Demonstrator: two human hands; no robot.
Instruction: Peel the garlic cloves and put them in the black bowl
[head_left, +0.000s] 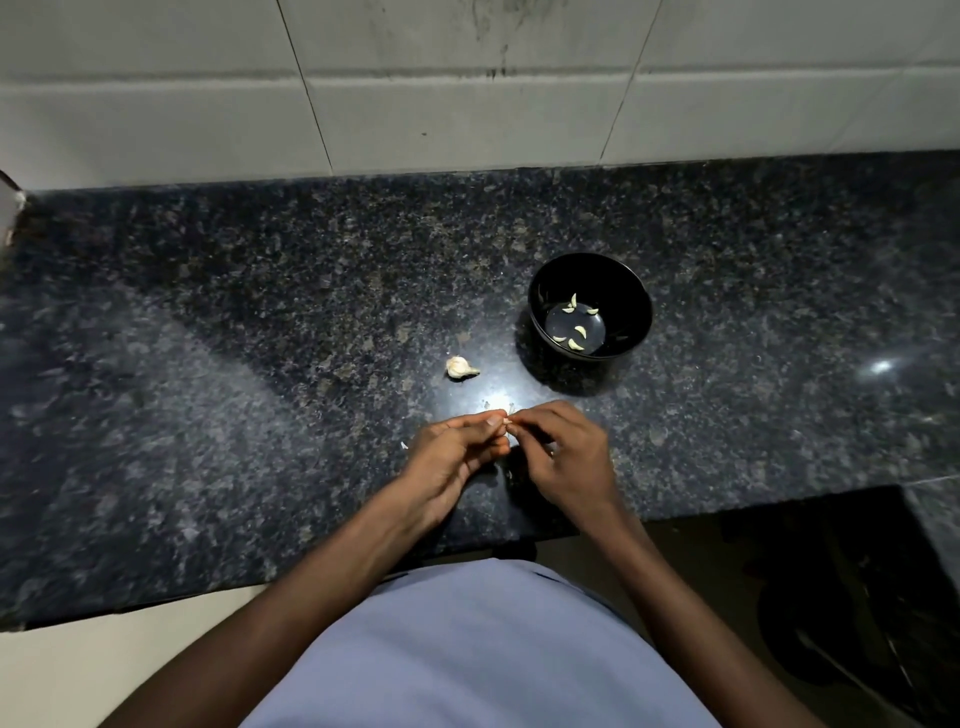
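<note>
Peeling is under way at the lower centre of the frame, where a small garlic clove (507, 422) is pinched between the fingertips of the left hand (457, 457) and the right hand (563, 457), which meet just above the dark granite counter (208, 364). Both hands are seen curled round the clove; so little of it shows between the fingers that how much skin is left on it cannot be told.

Some of the work is judged to be done already: about six pale peeled cloves (574, 327) are seen lying on the bottom of the black bowl (540, 291), which stands at the centre right of the frame, above and to the right of the hands and apart from them.

More is judged to be left. A remnant of the garlic bulb (460, 367), in its papery skin, lies on the counter to the left of the bowl and above the hands, untouched by either. How many cloves it holds cannot be made out. Small white scraps of skin (404, 445) are seen on the counter beside the left hand.

The task is therefore reckoned partly done, with the clove in hand to be finished and dropped in the bowl, and the remnant to be broken up after it.
</note>
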